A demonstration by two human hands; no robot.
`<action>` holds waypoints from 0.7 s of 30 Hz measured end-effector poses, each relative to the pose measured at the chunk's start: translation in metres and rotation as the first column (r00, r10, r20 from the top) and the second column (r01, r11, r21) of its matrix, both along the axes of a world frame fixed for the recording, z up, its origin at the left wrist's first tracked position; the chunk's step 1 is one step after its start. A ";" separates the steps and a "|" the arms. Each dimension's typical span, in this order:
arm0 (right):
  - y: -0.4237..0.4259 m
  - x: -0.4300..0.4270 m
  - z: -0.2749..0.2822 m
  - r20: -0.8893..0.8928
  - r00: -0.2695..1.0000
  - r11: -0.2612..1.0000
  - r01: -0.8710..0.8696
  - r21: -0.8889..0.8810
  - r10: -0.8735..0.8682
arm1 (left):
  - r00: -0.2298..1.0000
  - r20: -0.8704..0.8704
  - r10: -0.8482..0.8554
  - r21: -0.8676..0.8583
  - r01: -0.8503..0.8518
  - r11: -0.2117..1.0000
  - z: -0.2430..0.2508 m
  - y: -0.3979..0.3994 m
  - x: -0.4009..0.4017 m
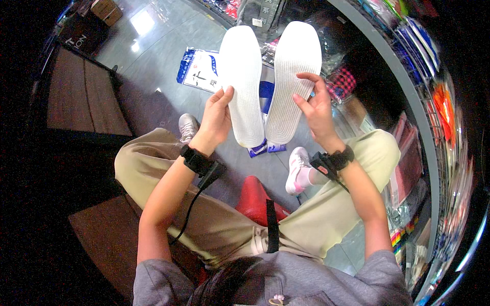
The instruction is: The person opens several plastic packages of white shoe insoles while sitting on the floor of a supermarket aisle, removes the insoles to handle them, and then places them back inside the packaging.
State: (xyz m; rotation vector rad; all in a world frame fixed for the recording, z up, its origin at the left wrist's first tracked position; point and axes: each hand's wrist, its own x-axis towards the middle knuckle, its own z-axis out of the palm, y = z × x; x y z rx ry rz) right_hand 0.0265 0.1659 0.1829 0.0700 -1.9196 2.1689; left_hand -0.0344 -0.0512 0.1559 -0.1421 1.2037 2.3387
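Note:
Two white shoe insoles with a stitched, ribbed surface are held up side by side, toe ends away from me. My left hand grips the edge of the left insole, thumb on top. The right insole is pinched at its outer edge by my right hand, with thumb and forefinger on its upper face. Beneath them, partly hidden, lie blue-and-white plastic packages that bear writing.
Under me is a red seat. A grey-edged rack packed with bagged goods curves along the right. Cardboard boxes stand at left on the grey tiled floor. A pink-and-black checked item lies right of the insoles.

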 end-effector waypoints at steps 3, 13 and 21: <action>0.000 0.003 0.002 -0.025 0.999 0.999 -0.034 0.021 0.034 | 1.000 0.002 0.019 0.045 -0.019 0.999 0.006 -0.002 0.001; -0.006 0.002 0.001 -0.009 0.998 0.997 -0.060 0.041 0.061 | 0.998 -0.066 -0.025 -0.005 0.025 1.000 0.016 0.005 0.006; -0.017 0.006 0.013 0.024 0.993 0.984 -0.109 -0.142 0.114 | 0.998 0.061 0.032 -0.019 -0.031 0.999 0.005 -0.005 -0.001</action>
